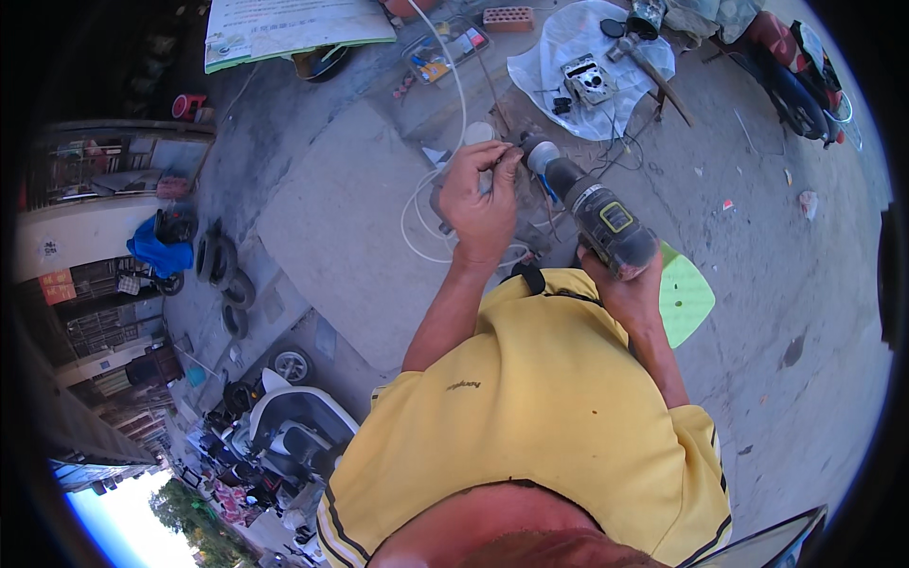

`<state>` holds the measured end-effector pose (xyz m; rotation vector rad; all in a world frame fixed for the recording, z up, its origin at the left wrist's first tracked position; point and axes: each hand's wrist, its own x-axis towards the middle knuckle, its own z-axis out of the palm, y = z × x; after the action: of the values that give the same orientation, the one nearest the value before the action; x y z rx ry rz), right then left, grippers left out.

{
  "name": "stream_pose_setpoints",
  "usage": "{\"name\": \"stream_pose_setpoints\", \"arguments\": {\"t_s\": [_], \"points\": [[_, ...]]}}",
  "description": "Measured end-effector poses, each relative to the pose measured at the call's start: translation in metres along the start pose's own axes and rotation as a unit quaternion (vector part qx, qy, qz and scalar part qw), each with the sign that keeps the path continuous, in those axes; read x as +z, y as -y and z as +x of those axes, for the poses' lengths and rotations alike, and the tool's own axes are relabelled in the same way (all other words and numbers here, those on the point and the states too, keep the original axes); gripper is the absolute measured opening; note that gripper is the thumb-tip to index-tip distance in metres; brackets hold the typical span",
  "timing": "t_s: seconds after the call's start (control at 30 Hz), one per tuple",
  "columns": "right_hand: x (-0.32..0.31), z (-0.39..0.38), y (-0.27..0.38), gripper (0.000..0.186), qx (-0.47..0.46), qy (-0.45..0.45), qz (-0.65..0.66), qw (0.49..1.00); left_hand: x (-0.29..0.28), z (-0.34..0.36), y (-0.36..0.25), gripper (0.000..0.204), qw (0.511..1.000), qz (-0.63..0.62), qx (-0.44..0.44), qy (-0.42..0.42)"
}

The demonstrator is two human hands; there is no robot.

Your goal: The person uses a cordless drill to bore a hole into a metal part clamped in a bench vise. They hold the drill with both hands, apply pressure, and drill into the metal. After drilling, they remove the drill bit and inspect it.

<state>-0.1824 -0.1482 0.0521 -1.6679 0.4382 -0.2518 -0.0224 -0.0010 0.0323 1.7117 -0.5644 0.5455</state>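
My right hand (632, 289) is wrapped round the handle of a dark power drill (592, 210), which points up and to the left. In front of my left hand (481, 199) is the drill's nose (540, 154). The thumb and fingers of my left hand are pinched together right at the drill's tip, around something small and dark that I cannot make out. Beyond the drill, a grey metal engine part (589, 79) lies on a white plastic sheet (533, 64). A hammer (661, 83) with a long handle rests across the sheet's right edge.
A thin white hose (462, 85) loops over the concrete near my left hand. Farther off are a tray of small tools (447, 55), a red brick (508, 19) and a board (294, 33). Beside me are a green stool (689, 295), tyres (222, 260) and a white scooter (303, 417).
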Motion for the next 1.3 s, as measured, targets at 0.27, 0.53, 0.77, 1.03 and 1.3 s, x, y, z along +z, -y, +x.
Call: {"name": "stream_pose_setpoints", "arguments": {"t_s": [0.27, 0.53, 0.77, 1.03, 1.3], "points": [[0.000, 0.002, -0.001, 0.016, -0.003, -0.022, 0.003, 1.000, -0.001, -0.001, 0.004, 0.012, 1.000, -0.001, 0.027, 0.012], [-0.002, 0.003, -0.002, 0.017, -0.015, -0.011, -0.002, 1.000, -0.006, 0.003, -0.002, 0.014, 0.998, 0.021, 0.047, 0.034], [-0.002, 0.002, -0.003, 0.017, -0.010, -0.026, 0.009, 1.000, -0.006, 0.001, 0.004, 0.015, 0.997, 0.015, 0.067, 0.046], [-0.005, 0.002, -0.001, 0.017, -0.013, -0.021, -0.001, 1.000, -0.007, 0.003, 0.002, 0.012, 0.996, 0.019, 0.071, 0.058], [-0.008, 0.003, -0.014, 0.038, 0.020, -0.033, 0.122, 0.992, -0.002, -0.003, 0.005, 0.009, 0.981, -0.107, -0.150, -0.057]]}}
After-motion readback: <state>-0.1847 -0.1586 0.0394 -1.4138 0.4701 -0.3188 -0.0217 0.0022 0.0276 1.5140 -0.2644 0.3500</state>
